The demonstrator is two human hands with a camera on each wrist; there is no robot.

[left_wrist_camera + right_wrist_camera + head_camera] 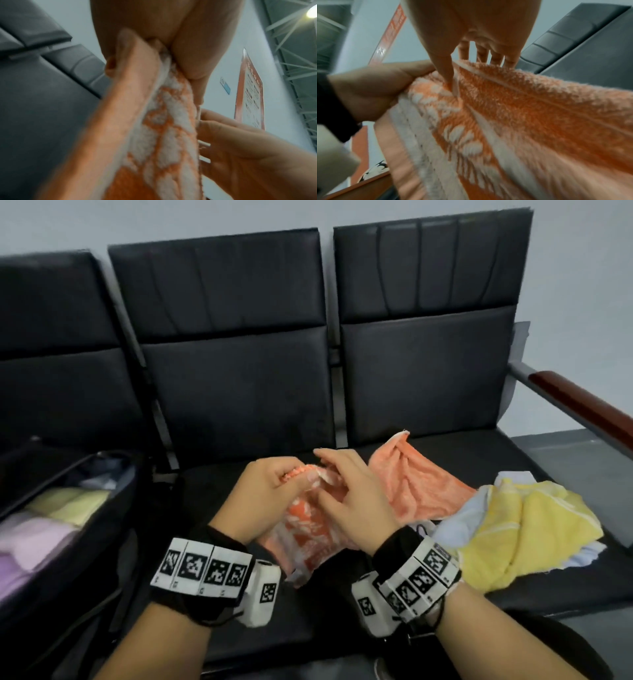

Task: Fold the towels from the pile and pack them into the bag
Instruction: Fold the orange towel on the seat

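Note:
An orange towel (pixel 414 484) with a white flower-patterned border (pixel 462 135) is lifted over the middle seat. Its plain end trails right onto the neighbouring seat. My left hand (pixel 291 474) pinches the patterned edge between thumb and fingers (pixel 159 54). My right hand (pixel 329 477) is close beside it, thumb pressed on the near face and fingers behind the top hem (pixel 467 66). The pile, a crumpled yellow towel (pixel 524 525) over pale blue ones, lies on the right seat. An open black bag (pixel 68 470) at the left holds folded green and purple towels.
A black three-seat bench (pixel 239 392) stands against a pale wall, its backrests upright behind the hands. A brown armrest (pixel 582 405) borders the right seat. An orange poster (pixel 248 94) hangs on the wall. Bare black cushion shows in front of the hands.

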